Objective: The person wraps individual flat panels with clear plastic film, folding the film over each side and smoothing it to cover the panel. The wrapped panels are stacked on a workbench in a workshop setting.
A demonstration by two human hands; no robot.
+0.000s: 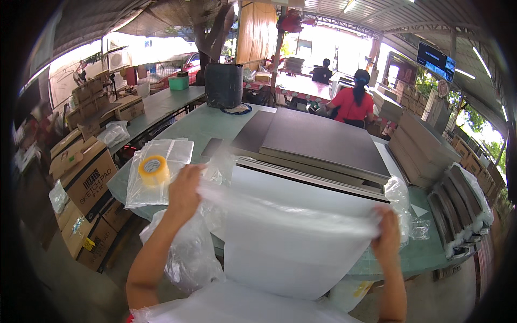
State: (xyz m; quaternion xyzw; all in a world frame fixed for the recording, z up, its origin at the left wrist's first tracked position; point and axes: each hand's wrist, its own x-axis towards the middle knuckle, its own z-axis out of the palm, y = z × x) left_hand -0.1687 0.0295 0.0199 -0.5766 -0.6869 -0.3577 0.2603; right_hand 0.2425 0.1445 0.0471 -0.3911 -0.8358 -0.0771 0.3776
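Observation:
My left hand (pixel 184 189) pinches one end of a sheet of clear plastic film (pixel 285 207). My right hand (pixel 384 229) is closed on its other end, somewhat blurred by motion. Between them the film is stretched across a large white sheet (pixel 280 253), which slopes down over the table's near edge toward me. Just beyond lies a stack of dark-topped boards (pixel 326 141) with pale edges. Left of my left hand, a roll of yellowish packing tape (pixel 154 170) rests on flat clear plastic bags (pixel 137 191). More crumpled plastic (pixel 180 255) hangs below my left forearm.
Cardboard boxes (pixel 89 180) are piled on the left. A black container (pixel 223 86) stands at the far side of the green table (pixel 186 126). Stacked boards (pixel 423 148) and plastic-wrapped dark boards (pixel 458 210) line the right. A person in red (pixel 353 102) is farther back.

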